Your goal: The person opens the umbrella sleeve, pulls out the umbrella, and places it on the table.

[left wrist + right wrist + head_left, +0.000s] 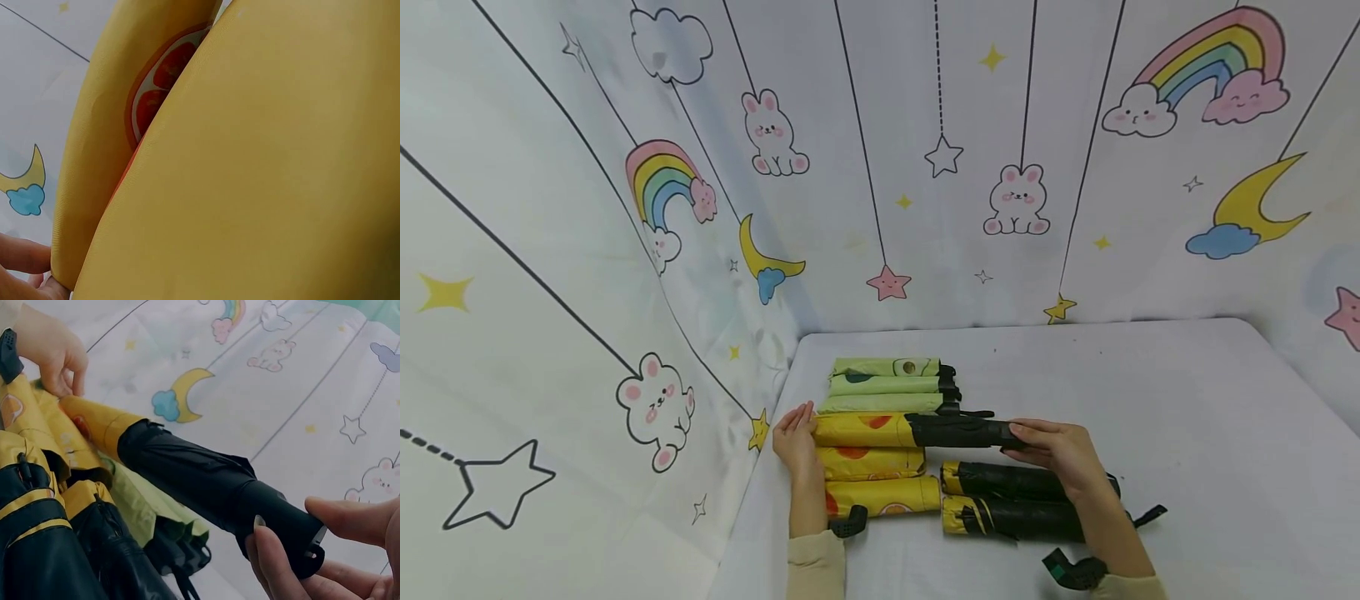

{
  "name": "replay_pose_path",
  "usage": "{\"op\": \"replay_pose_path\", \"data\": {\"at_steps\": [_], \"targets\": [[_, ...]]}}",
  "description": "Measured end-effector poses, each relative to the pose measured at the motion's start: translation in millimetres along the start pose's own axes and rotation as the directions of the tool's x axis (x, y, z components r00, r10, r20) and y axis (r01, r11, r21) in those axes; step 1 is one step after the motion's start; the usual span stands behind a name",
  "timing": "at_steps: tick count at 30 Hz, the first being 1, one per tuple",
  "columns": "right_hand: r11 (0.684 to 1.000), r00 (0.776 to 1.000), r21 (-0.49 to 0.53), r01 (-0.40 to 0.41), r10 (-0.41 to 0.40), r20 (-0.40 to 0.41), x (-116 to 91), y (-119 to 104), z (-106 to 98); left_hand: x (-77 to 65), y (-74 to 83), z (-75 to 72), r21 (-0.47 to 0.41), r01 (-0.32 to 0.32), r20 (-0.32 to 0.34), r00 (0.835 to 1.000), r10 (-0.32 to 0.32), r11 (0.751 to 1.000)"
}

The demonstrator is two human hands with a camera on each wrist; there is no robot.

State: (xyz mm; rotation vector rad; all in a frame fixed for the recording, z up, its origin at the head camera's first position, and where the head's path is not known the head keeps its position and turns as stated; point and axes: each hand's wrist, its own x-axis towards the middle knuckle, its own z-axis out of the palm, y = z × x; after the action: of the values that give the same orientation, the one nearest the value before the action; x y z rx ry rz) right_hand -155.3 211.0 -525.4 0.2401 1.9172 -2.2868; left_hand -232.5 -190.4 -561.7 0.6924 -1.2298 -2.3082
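In the head view, a long yellow-and-black roll (pixel 917 430), apparently a folded umbrella, stretches between the hands above the white surface (pixel 1187 400). The left hand (pixel 795 439) grips its yellow end and the right hand (pixel 1060 454) its black end, well apart, probably so that it stays level and straight. Beyond it lie three green rolls (pixel 883 385) side by side, seemingly grouped by colour. Nearer are two yellow rolls (pixel 883 496) and, to their right, two black rolls (pixel 1011 518) with yellow ends. The right forearm covers part of these, so whether each black piece belongs with a yellow one cannot be told.

In the left wrist view, yellow fabric fills most of the frame and blurs towards the right. A red citrus print (pixel 159 87) is partly cut off by the nearer fold. The left fingers pinch a yellow end at the lower edge; the palm is out of frame.

In the right wrist view, thumb and fingers clasp the black end from opposite sides, perhaps to steady it. Some right-hand fingertips are hidden behind the roll.
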Motion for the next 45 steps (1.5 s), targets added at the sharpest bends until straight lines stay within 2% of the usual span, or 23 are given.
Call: {"op": "replay_pose_path", "data": {"at_steps": [9,18,37,45], "targets": [[1.0,1.0,0.0,0.006,-0.006,-0.018,-2.3,-1.6,-6.6,-1.7,1.7,0.1,-0.012,0.009,0.015,1.0,-0.009,1.0],[1.0,1.0,0.016,0.02,-0.02,0.001,-5.4,-1.4,-15.4,-1.3,1.1,-0.6,-0.011,0.008,0.024,1.0,-0.008,1.0],[0.999,1.0,0.037,0.012,-0.012,-0.004,-12.4,-4.5,-29.9,2.3,-2.5,-1.9,-0.012,-0.008,0.011,1.0,0.008,1.0],[0.999,1.0,0.046,0.019,-0.018,-0.008,-12.9,1.9,-38.7,0.2,-1.1,-1.6,-0.019,0.009,0.017,1.0,-0.009,1.0]]}}
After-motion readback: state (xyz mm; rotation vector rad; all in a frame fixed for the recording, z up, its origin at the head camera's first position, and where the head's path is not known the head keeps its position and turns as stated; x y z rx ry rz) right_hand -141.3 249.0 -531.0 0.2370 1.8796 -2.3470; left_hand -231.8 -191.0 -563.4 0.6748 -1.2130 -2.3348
